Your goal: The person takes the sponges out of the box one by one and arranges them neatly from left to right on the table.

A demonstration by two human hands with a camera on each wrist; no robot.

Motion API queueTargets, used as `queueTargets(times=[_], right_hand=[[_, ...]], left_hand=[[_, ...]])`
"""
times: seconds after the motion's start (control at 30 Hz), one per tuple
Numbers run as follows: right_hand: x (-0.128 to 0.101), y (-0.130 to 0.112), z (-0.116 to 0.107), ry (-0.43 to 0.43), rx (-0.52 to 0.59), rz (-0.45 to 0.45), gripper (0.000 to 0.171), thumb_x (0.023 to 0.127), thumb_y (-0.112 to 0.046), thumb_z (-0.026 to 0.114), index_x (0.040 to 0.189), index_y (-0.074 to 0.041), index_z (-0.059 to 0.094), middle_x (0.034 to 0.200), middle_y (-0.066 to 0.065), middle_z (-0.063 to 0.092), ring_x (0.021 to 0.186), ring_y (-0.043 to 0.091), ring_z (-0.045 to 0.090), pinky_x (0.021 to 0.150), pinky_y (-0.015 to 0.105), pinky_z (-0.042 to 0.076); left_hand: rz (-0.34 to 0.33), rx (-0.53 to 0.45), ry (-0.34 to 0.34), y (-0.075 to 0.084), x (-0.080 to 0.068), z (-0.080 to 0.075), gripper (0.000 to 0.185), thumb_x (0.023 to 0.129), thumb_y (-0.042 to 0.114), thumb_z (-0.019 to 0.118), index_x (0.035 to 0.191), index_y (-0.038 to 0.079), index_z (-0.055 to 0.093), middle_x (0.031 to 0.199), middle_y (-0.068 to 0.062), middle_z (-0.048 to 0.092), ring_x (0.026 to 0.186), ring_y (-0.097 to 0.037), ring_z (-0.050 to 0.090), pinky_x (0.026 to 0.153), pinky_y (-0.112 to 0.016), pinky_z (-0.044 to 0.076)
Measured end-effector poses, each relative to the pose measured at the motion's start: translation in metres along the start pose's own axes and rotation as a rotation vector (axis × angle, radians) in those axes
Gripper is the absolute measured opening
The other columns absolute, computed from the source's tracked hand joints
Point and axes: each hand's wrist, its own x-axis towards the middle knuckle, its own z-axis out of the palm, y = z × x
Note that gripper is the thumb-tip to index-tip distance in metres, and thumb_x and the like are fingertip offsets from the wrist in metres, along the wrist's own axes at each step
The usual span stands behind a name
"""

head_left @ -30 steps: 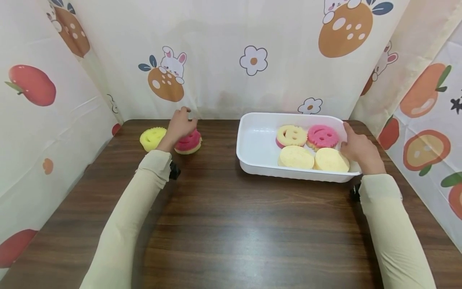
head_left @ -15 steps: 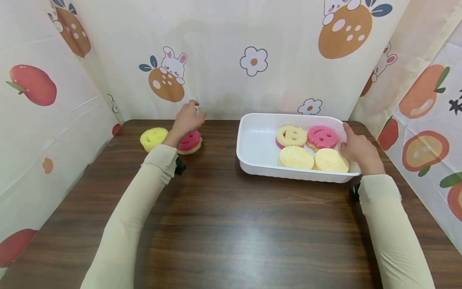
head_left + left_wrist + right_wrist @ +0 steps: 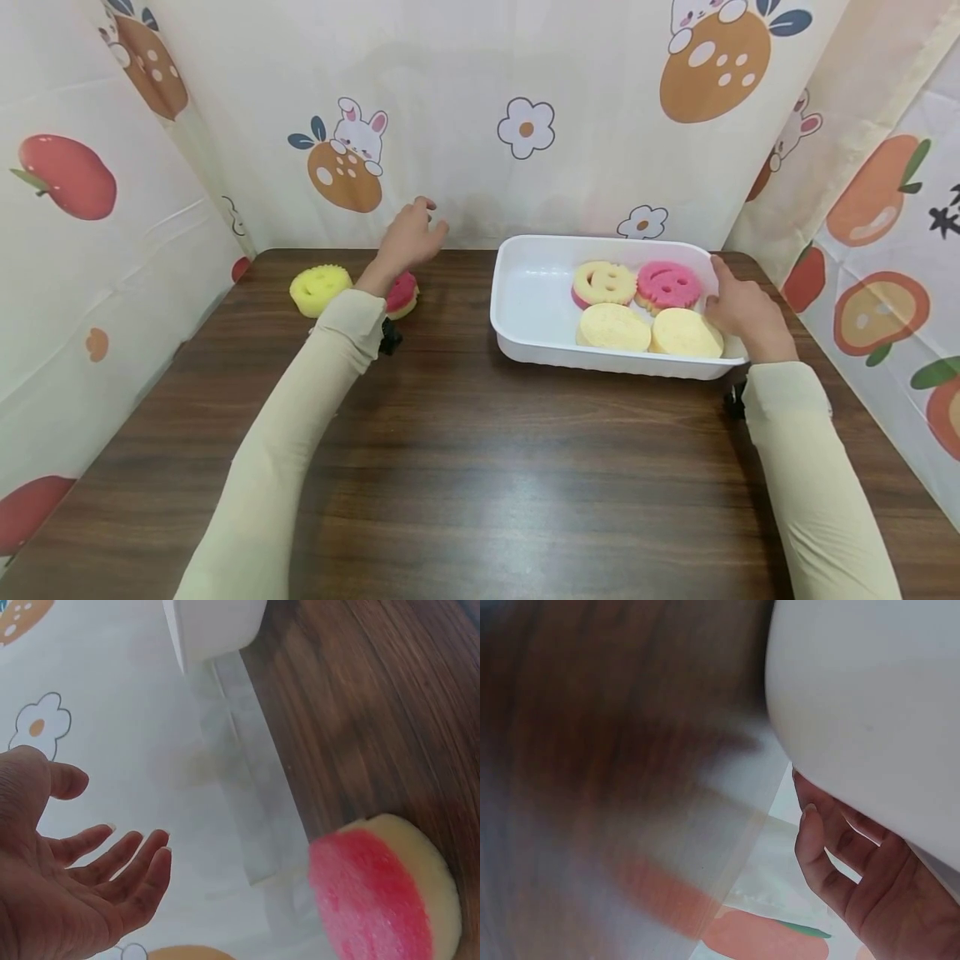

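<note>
My left hand (image 3: 411, 239) hovers near the back edge of the table, holding nothing. Its fingers are loosely bent and spread from the thumb in the left wrist view. Below and behind it lies a pink-and-cream sponge (image 3: 402, 297), partly hidden by the wrist. To its left is a yellow smiley-face sponge (image 3: 318, 289). My right hand (image 3: 750, 318) grips the right side of a white plastic tray (image 3: 525, 292); the right wrist view shows fingers (image 3: 817, 859) against its outer wall. Inside, a cream-topped smiley sponge (image 3: 604, 283), a pink smiley sponge (image 3: 667, 286) and two plain cream sponges (image 3: 613, 327) lie flat.
The dark wood table (image 3: 465, 475) stretches in front of the tray. A patterned cloth (image 3: 450, 100) stands along its back edge, with more printed cloth (image 3: 892, 275) close beside the right hand and on the left.
My left hand has moved right and slightly back, away from above the pink-and-cream sponge. The right hand and tray stay nearly still.
</note>
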Motion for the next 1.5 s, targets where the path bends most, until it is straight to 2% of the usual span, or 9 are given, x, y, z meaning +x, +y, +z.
queueTargets(times=[0.23,0.6,0.97,1.17,1.5], right_hand=[[0.0,0.001,0.002,0.02,-0.007,-0.016,0.079,0.099,-0.024,0.041,0.158,-0.013,-0.009,0.13,0.046,0.041,0.107,0.06,0.052,0.087,0.073,0.043],[0.0,0.002,0.0,0.034,-0.011,-0.021,0.08,0.098,-0.024,0.042,0.158,-0.012,-0.009,0.121,0.044,0.047,0.098,0.055,0.056,0.083,0.07,0.046],[-0.001,0.001,0.003,0.024,0.0,-0.028,0.079,0.098,-0.024,0.041,0.159,-0.014,-0.009,0.133,0.047,0.039,0.11,0.061,0.05,0.088,0.073,0.042],[0.0,0.0,0.002,0.027,-0.004,-0.019,0.08,0.099,-0.023,0.042,0.158,-0.014,-0.01,0.133,0.046,0.039,0.108,0.059,0.052,0.087,0.073,0.043],[-0.001,-0.001,-0.001,0.025,-0.013,-0.015,0.079,0.099,-0.024,0.041,0.159,-0.015,-0.01,0.132,0.046,0.039,0.109,0.06,0.051,0.087,0.072,0.043]], left_hand=[[0.022,-0.037,-0.002,0.011,0.006,0.005,0.052,0.102,0.032,0.044,0.143,0.0,0.041,0.14,-0.023,0.053,0.125,-0.035,0.055,0.103,-0.049,0.047],[0.043,-0.026,-0.019,0.031,0.015,0.014,0.05,0.103,0.034,0.043,0.142,0.002,0.043,0.141,-0.021,0.054,0.124,-0.034,0.056,0.103,-0.048,0.048],[0.046,-0.027,-0.026,0.045,0.019,0.021,0.048,0.104,0.033,0.042,0.142,0.005,0.044,0.142,-0.019,0.054,0.129,-0.033,0.053,0.105,-0.047,0.046],[0.035,-0.012,-0.049,0.054,0.023,0.025,0.047,0.104,0.034,0.042,0.143,0.007,0.043,0.145,-0.016,0.053,0.13,-0.03,0.053,0.106,-0.045,0.046],[0.005,-0.013,-0.072,0.067,0.027,0.031,0.046,0.104,0.037,0.04,0.142,0.012,0.044,0.14,-0.011,0.059,0.122,-0.027,0.059,0.099,-0.042,0.051]])
